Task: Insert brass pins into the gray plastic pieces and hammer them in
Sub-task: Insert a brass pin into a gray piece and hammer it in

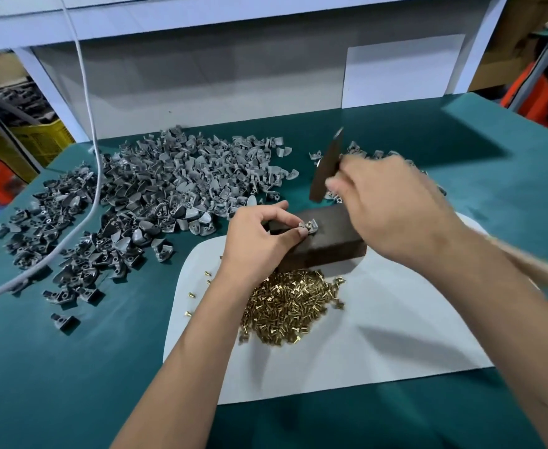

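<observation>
My left hand (pixel 262 236) pinches a small gray plastic piece (pixel 309 227) on top of a dark brown block (pixel 334 238). My right hand (pixel 386 202) grips a hammer (pixel 327 165) just below its dark head, which is raised and blurred above the block's far edge. The wooden handle (pixel 538 267) runs off to the right. A heap of brass pins (pixel 288 306) lies on the white sheet (pixel 395 335) in front of the block, between my forearms.
A wide pile of gray plastic pieces (pixel 169 189) covers the green table (pixel 71 367) to the left and back. A smaller group of pieces (pixel 363 155) lies behind my right hand. A white cable (pixel 94 176) drapes across the left pile. Yellow crate (pixel 36 140) beyond the table's left edge.
</observation>
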